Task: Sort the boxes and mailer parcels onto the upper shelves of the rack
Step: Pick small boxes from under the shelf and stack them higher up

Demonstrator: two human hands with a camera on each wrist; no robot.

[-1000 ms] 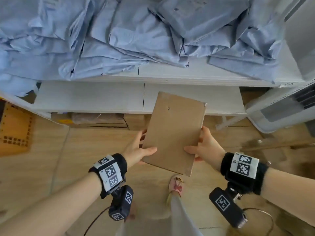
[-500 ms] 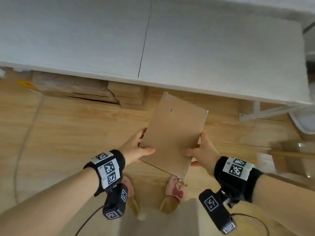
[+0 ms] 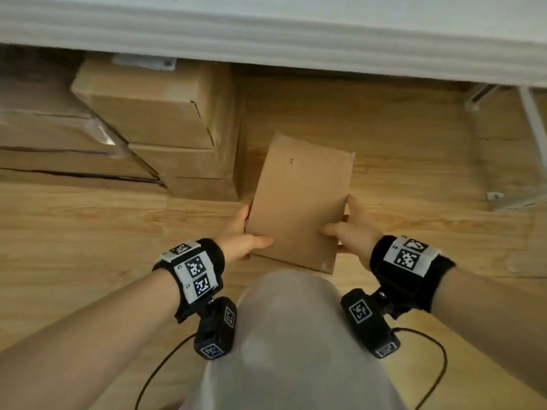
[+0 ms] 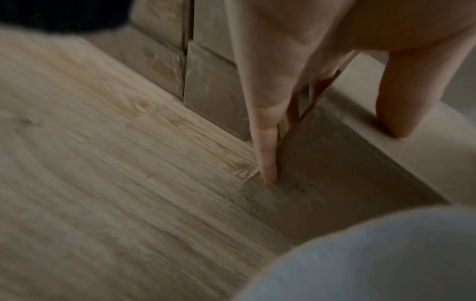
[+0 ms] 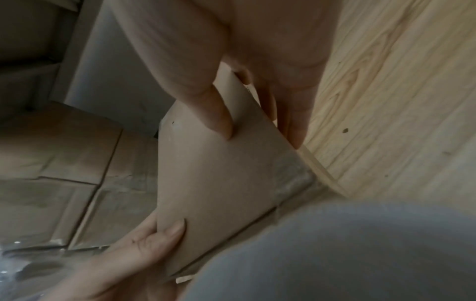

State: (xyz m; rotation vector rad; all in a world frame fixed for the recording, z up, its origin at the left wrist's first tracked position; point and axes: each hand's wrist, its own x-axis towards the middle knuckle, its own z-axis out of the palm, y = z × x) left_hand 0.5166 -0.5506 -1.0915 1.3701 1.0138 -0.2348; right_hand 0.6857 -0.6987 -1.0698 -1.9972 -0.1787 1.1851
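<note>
I see the white shelf [image 3: 266,34] edge across the top, with stacked cardboard boxes [image 3: 154,113] under it on the wood floor [image 3: 74,232]. Over my knee, a flat brown box [image 3: 299,202] sits gripped along its sides by my left hand [image 3: 241,241] and right hand [image 3: 352,235], thumbs on top.

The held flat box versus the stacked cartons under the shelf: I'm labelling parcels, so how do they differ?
The flat box is thin and held by the left hand and right hand; the stacked cartons are bulkier, resting beneath the white shelf. One carton bears a white label; the flat box's face shows none. Both are brown cardboard.
</note>
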